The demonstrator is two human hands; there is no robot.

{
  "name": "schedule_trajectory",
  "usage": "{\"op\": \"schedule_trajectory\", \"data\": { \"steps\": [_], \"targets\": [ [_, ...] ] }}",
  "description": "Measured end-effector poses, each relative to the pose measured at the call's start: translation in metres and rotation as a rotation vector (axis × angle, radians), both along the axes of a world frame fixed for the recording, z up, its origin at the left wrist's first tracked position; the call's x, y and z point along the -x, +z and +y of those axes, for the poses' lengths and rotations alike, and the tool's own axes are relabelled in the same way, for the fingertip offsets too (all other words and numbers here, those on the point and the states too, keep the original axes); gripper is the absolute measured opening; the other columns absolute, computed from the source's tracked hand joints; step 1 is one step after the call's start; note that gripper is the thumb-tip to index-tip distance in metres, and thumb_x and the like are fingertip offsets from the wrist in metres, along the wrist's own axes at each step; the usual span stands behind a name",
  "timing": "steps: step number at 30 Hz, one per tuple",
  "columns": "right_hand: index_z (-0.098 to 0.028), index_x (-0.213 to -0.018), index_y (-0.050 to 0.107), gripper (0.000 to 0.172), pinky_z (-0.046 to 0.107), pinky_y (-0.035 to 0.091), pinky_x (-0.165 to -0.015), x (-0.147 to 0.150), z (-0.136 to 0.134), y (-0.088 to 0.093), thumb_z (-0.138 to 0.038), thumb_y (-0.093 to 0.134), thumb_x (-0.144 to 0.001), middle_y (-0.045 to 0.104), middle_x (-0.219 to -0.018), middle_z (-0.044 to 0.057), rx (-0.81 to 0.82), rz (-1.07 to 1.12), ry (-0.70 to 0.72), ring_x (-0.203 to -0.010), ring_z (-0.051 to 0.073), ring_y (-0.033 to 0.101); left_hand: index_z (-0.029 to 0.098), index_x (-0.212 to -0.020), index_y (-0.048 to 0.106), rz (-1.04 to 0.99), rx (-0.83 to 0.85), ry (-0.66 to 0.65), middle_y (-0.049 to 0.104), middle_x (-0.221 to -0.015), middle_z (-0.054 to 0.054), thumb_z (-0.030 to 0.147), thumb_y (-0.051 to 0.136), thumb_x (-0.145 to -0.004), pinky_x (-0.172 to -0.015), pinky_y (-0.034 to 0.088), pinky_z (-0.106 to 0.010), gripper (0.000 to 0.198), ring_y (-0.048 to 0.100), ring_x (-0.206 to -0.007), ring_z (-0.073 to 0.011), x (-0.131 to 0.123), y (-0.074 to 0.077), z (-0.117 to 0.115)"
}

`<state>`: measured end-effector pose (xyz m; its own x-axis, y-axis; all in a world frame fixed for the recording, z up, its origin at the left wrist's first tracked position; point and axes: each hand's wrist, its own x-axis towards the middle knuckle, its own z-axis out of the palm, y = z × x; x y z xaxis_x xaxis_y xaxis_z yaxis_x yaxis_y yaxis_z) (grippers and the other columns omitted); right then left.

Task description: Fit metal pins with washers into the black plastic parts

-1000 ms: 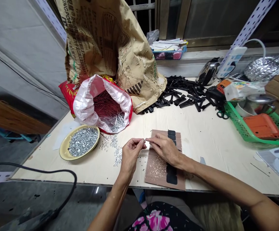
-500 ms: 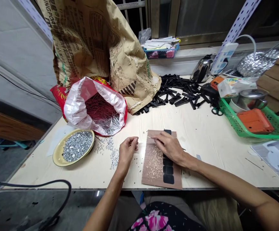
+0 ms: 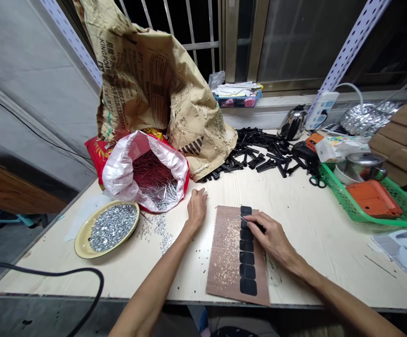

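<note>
My right hand (image 3: 268,236) pinches a thin metal pin (image 3: 242,218) and rests on a brown board (image 3: 228,257) that carries a column of black pads (image 3: 247,258). The pin's tip lies by the top pads. My left hand (image 3: 196,207) reaches forward over the table toward a red-and-white plastic bag of long pins (image 3: 150,175). Its fingers are curled downward, and I cannot see anything in them. Loose small silver pieces (image 3: 157,228) lie scattered just left of that hand.
A yellow dish of silver pieces (image 3: 108,227) sits at the left. A big brown paper sack (image 3: 161,89) stands behind the bag. Black plastic parts (image 3: 262,154) are heaped at the back. A green basket (image 3: 372,201) with an orange item is at the right. A black cable (image 3: 48,274) crosses the near-left edge.
My hands have parted: the left moved forward toward the bag of pins, the right moved back onto the black pads with the pin. The view tilted upward.
</note>
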<state>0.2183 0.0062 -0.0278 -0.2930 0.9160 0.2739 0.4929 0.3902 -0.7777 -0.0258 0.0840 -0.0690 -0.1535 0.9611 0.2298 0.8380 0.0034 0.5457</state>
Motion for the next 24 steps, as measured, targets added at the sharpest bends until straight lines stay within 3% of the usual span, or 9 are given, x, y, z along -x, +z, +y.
{"op": "schedule_trajectory", "data": {
  "steps": [5,11,15,17,19,21,24],
  "targets": [
    [-0.024,-0.102,0.065,0.021,0.034,0.052,-0.073,-0.006,-0.001,-0.004,-0.026,0.047,-0.09,0.065,-0.09,0.005,-0.001,-0.005,-0.013,-0.083,0.019,0.063,0.017,-0.08,0.066,-0.12,0.019,-0.001,0.053,-0.084,-0.004,0.022,0.05,-0.084,-0.066,0.037,-0.029,0.016,0.055,-0.074,-0.0179,0.002,-0.004,0.021],
    [-0.025,-0.103,0.064,0.021,0.035,0.051,-0.076,-0.002,0.001,0.001,-0.024,0.047,-0.091,0.064,-0.093,0.005,0.0,0.009,0.008,-0.087,0.019,0.061,0.014,-0.075,0.062,-0.422,0.065,0.011,0.058,-0.081,-0.005,0.021,0.055,-0.08,-0.059,0.04,-0.025,0.011,0.054,-0.069,-0.0146,0.0,0.006,0.023],
    [-0.025,-0.108,0.063,0.023,0.033,0.051,-0.074,0.008,0.009,0.015,-0.025,0.048,-0.092,0.062,-0.093,0.005,-0.052,0.035,0.026,-0.085,0.018,0.061,0.011,-0.083,0.063,-0.686,0.196,-0.06,0.062,-0.073,-0.005,0.036,0.055,-0.083,-0.044,0.04,-0.02,0.026,0.053,-0.054,-0.0094,-0.014,0.026,-0.007],
    [-0.024,-0.11,0.062,0.023,0.032,0.051,-0.073,0.014,0.013,0.02,-0.025,0.049,-0.092,0.062,-0.092,0.005,-0.098,0.016,0.028,-0.083,0.017,0.06,0.012,-0.086,0.064,-0.886,0.279,-0.097,0.065,-0.076,-0.006,0.036,0.06,-0.081,-0.047,0.046,-0.018,0.025,0.056,-0.055,-0.0076,-0.024,0.036,-0.029],
    [-0.024,-0.112,0.061,0.023,0.031,0.05,-0.072,0.021,0.014,0.022,-0.025,0.048,-0.092,0.062,-0.092,0.004,-0.137,-0.04,0.03,-0.081,0.017,0.06,0.012,-0.084,0.064,-1.294,0.394,-0.067,0.066,-0.076,-0.004,0.031,0.071,-0.073,-0.055,0.052,-0.017,0.023,0.06,-0.059,-0.0069,-0.033,0.045,-0.049],
    [-0.025,-0.112,0.061,0.024,0.029,0.049,-0.07,0.025,0.013,0.023,-0.026,0.047,-0.093,0.062,-0.089,0.004,-0.163,-0.13,0.028,-0.079,0.016,0.06,0.012,-0.08,0.065,-1.559,0.445,-0.022,0.066,-0.072,-0.003,0.025,0.077,-0.068,-0.061,0.054,-0.016,0.022,0.062,-0.061,-0.0069,-0.041,0.052,-0.064],
    [-0.025,-0.111,0.062,0.025,0.025,0.047,-0.066,0.028,0.009,0.024,-0.025,0.043,-0.094,0.06,-0.086,0.004,-0.197,-0.263,-0.001,-0.076,0.014,0.058,0.011,-0.075,0.065,-1.64,0.426,-0.009,0.066,-0.068,-0.002,0.023,0.079,-0.066,-0.063,0.056,-0.017,0.02,0.063,-0.061,-0.0073,-0.049,0.057,-0.075]
  ]
}}
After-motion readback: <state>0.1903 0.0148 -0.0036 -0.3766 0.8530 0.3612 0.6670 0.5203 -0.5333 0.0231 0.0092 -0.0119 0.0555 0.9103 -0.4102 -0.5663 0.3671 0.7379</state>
